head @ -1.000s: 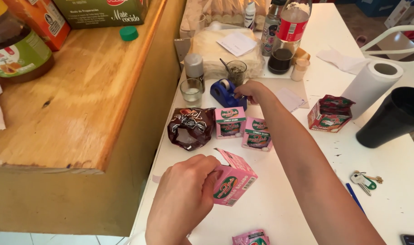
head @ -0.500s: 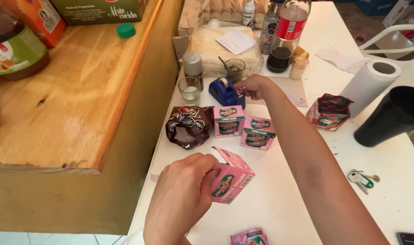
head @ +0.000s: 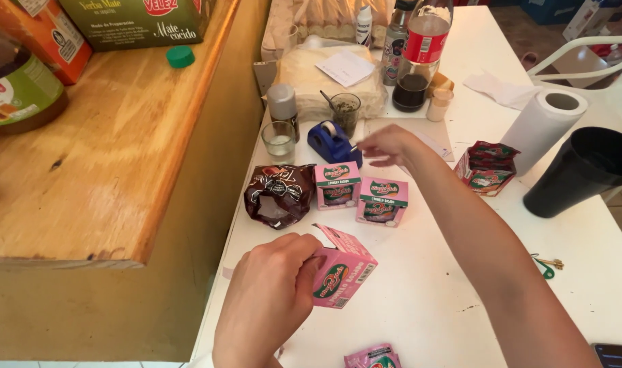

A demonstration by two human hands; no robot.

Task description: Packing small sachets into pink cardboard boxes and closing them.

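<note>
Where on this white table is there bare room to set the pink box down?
Bare tabletop lies between the two standing pink boxes, the right forearm and the held pink box in the left hand. Another patch sits between the keys and the black cup. The far end around the blue tape dispenser is crowded.

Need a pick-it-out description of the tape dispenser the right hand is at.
On the white table, look along the edge beside the wooden counter, past the two upright pink boxes. Just behind them, at the fingertips of the right hand, sits the tape dispenser. It is the only blue thing there, low and curved, next to a small clear glass.
</note>
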